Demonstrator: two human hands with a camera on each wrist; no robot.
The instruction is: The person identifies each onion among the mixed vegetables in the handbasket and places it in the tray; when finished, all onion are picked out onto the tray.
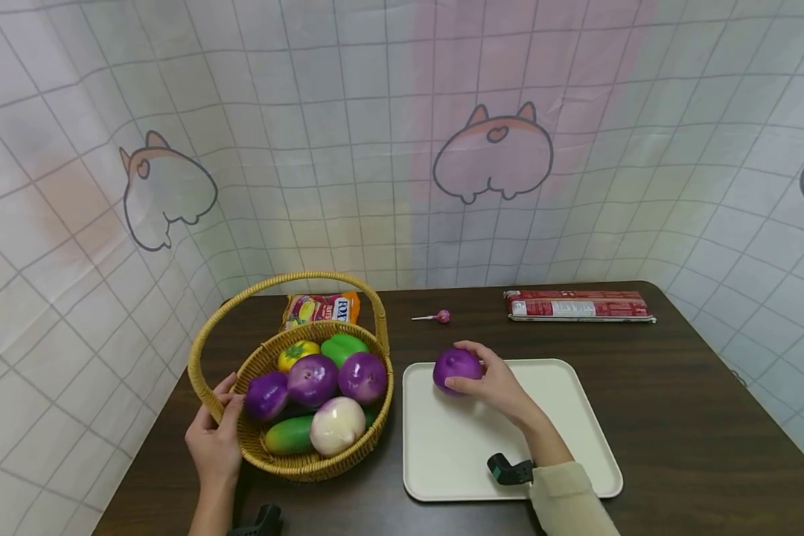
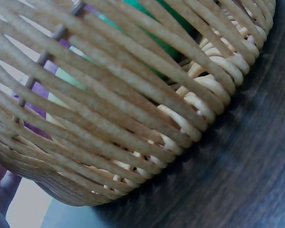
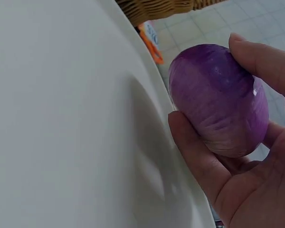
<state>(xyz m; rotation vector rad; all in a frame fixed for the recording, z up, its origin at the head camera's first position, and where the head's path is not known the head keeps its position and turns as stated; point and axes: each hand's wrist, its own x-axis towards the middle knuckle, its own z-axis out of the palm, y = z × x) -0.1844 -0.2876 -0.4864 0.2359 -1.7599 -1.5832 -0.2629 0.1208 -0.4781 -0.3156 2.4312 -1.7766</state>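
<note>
white gridded cloth backdrop [image 1: 335,186], rippled | cartoon animal prints [image 1: 493,167] | pinkish patch [image 1: 509,67] | dark wood-grain table [image 1: 703,417], rounded corner

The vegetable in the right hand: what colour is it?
The vegetable is purple; the right wrist view shows it best.

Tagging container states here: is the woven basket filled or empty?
Filled: the basket holds a green pepper, a pale round vegetable and several purple ones.
</note>
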